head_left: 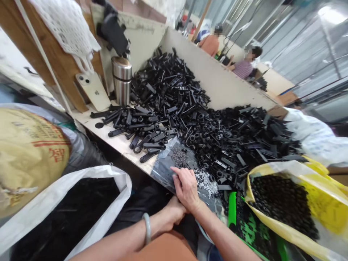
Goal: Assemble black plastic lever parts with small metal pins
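Note:
My right hand [187,188] is over the near edge of the workbench, its index finger stretched out and its thumb apart. No object shows in it. My left hand [175,210] lies close under the right one. Its fingers are mostly hidden, so what they hold cannot be made out. Just beyond the right hand, a dark plastic sheet [165,165] carries a heap of small dark parts [179,156] and a heap of small silver pins [206,182]. Black plastic lever-like parts [153,137] lie to the left of these, several in a loose row.
A large pile of black parts [174,83] fills the bench's back. A steel flask [121,81] and a phone [92,90] stand at left. A white sack [119,177], a yellow-edged bag [274,166] and a green tray [232,208] flank me. Two people sit beyond the partition [206,79].

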Available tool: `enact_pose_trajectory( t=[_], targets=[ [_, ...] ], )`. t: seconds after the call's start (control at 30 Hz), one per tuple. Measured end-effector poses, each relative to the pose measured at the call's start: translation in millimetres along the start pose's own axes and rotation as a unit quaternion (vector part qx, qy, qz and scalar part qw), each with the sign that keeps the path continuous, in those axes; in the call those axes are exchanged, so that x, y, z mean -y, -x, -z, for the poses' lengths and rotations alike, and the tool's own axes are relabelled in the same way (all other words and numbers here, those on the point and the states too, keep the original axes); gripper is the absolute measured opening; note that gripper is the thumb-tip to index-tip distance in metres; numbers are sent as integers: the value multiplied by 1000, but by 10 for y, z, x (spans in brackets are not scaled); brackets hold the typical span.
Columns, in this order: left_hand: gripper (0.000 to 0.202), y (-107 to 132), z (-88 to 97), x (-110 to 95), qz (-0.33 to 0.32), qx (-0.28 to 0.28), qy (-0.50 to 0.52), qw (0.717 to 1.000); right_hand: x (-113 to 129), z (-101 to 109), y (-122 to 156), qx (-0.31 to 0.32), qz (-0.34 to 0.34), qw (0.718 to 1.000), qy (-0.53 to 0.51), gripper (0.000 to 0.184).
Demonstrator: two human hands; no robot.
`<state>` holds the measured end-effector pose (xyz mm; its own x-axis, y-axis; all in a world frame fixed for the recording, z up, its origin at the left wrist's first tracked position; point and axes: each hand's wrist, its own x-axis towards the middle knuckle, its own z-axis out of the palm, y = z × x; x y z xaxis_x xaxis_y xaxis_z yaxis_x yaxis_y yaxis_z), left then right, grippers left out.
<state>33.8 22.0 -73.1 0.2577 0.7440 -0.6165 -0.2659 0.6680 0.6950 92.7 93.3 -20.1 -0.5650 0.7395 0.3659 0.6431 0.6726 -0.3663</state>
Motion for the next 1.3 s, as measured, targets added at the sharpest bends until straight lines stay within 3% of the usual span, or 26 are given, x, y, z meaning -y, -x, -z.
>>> enact_pose_trajectory(
  t=[0.1,0.2,0.27,0.37,0.47,0.53,0.6,0.67,0.77,0.83,0.93,1.03,1.3],
  targets=[
    [5,191,155,-85,-16,-10,-147,989,76,273,9,-102,-49,993,-27,30],
    [18,510,348,-230,-115,-60,-281,951,166,553,180,-186,-194,955,-123,33],
    [21,714,456,-333,-172,-96,-355,914,251,614,362,-133,-288,920,-231,40],
    [37,877,529,-451,-244,-157,-459,840,410,478,573,-49,-339,871,-352,55],
    [38,887,524,-485,-309,-212,-564,736,519,272,606,-56,-349,831,-431,58],
    [35,878,509,-473,-328,-217,-585,709,524,213,570,-65,-339,815,-465,56],
    [33,890,501,-467,-317,-196,-563,738,483,229,540,-60,-320,816,-478,53],
    [40,922,502,-486,-279,-151,-499,806,424,289,527,-46,-296,826,-478,50],
    [43,971,508,-543,-190,-5,-308,932,353,379,510,-33,-255,834,-488,48],
    [51,989,502,-571,-133,83,-150,976,332,409,485,-28,-235,834,-498,47],
    [50,1000,463,-582,-91,116,-6,989,325,403,435,-24,-224,823,-521,45],
    [53,1003,400,-580,-87,107,26,990,329,372,396,-31,-218,811,-542,42],
    [70,949,335,-597,-153,-15,-137,978,361,382,352,-55,-182,827,-529,34]
  ],
)
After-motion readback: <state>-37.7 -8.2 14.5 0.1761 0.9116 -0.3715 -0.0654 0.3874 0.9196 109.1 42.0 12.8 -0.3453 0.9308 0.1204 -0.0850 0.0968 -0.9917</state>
